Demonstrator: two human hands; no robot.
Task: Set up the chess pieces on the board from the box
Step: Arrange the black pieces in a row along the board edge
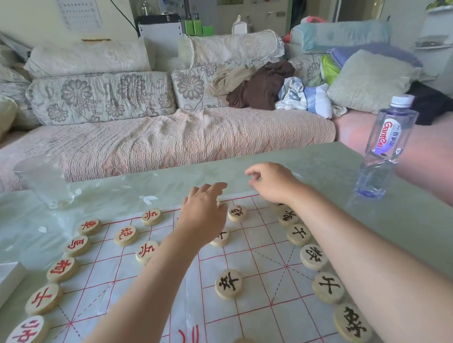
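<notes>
The placing step is well along: red pieces (62, 269) are lined down the left of the board (252, 293), black pieces (328, 287) down the right. Both hands are stretched to the far edge; the left hand (202, 218) is loosely spread over a spot, and the right hand (272, 182) is curled, its contents hidden. Next, a far-row piece probably needs seating on its crossing.

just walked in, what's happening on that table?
A person is laying out Chinese chess pieces on a paper board. Red-lettered pieces line the left edge, black-lettered ones the right. Both hands reach toward the far edge: the left hand hovers over pieces there, the right hand is loosely curled. A water bottle stands at the right.
</notes>
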